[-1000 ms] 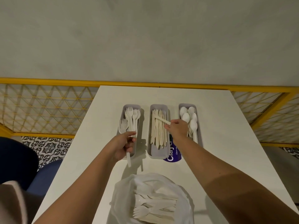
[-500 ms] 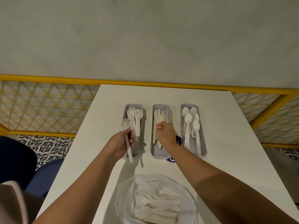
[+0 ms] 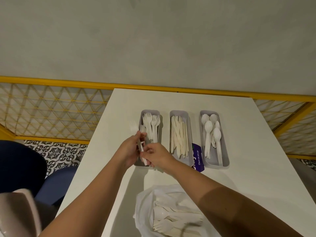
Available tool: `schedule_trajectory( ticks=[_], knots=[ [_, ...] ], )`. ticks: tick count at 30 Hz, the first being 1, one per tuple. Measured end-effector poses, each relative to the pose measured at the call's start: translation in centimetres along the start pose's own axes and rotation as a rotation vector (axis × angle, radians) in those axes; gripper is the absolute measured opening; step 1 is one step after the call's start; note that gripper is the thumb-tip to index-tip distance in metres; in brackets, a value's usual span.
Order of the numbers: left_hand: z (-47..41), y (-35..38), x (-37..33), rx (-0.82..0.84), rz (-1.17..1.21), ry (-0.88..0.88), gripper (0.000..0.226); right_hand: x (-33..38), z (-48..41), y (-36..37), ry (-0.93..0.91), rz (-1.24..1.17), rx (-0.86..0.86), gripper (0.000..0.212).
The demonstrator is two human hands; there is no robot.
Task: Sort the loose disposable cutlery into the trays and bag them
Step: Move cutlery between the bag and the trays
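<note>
Three grey trays stand side by side on the white table (image 3: 248, 177): the left tray (image 3: 150, 112) holds white forks, the middle tray (image 3: 179, 112) holds cream knives, the right tray (image 3: 209, 113) holds white spoons. Over the near end of the fork tray, my left hand (image 3: 130, 151) grips white forks (image 3: 135, 128) whose tines point away from me. My right hand (image 3: 156, 155) pinches the handle end of one of these forks. A white plastic bag (image 3: 147, 202) with loose cutlery lies open at the table's near edge.
A purple packet (image 3: 198, 158) lies between the middle and right trays. A yellow mesh railing (image 3: 51, 108) runs behind and beside the table. A dark blue chair (image 3: 25, 168) stands at the left.
My right hand has let a knife go into the middle tray and moved left to the forks in my left hand. The left hand has stayed over the fork tray.
</note>
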State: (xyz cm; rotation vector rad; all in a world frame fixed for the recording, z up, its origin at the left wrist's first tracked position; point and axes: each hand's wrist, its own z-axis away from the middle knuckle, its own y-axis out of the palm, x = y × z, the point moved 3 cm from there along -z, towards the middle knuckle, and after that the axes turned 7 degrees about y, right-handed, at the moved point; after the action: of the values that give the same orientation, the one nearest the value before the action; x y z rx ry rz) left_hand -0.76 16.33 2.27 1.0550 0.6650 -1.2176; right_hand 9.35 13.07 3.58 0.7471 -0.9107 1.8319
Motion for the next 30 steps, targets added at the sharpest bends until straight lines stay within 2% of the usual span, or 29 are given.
schedule_trajectory(
  ticks=[2, 5, 7, 10, 16, 22, 26, 30],
  knots=[
    [-0.2, -0.9, 0.4, -0.044, -0.185, 0.005, 0.033, 0.2, -0.9, -0.4, -0.031, 0.067, -0.152, 0.016],
    [-0.5, -2.7, 1.0, -0.155, -0.405, 0.051, 0.021, 0.1, -2.4, -0.6, -0.037, 0.235, -0.315, 0.025],
    [-0.4, -3.7, 1.2, -0.2, -0.527, 0.059, 0.019, -0.3, -3.2, -0.1, -0.022, 0.349, -0.342, 0.028],
    [-0.5, -4.5, 1.7, -0.167, -0.645, 0.05, 0.026, -0.5, -3.8, 0.5, 0.009, 0.56, -0.367, 0.023],
    [-0.3, -4.5, 2.0, -0.094, -0.665, 0.056, 0.04, 0.1, -3.4, 1.2, -0.009, 0.763, -0.37, 0.029],
    [0.0, -4.6, 2.0, -0.075, -0.685, 0.087, 0.047, 0.8, -4.4, 2.3, -0.027, 0.758, -0.268, 0.027],
    [0.0, -4.8, 2.2, -0.07, -0.699, 0.094, 0.048, -0.1, -4.8, 3.2, 0.026, 0.853, -0.253, 0.047],
    [0.5, -4.5, 2.1, -0.086, -0.737, 0.118, 0.04, -0.3, -4.7, 2.4, -0.036, 0.782, -0.249, 0.044]
  ],
)
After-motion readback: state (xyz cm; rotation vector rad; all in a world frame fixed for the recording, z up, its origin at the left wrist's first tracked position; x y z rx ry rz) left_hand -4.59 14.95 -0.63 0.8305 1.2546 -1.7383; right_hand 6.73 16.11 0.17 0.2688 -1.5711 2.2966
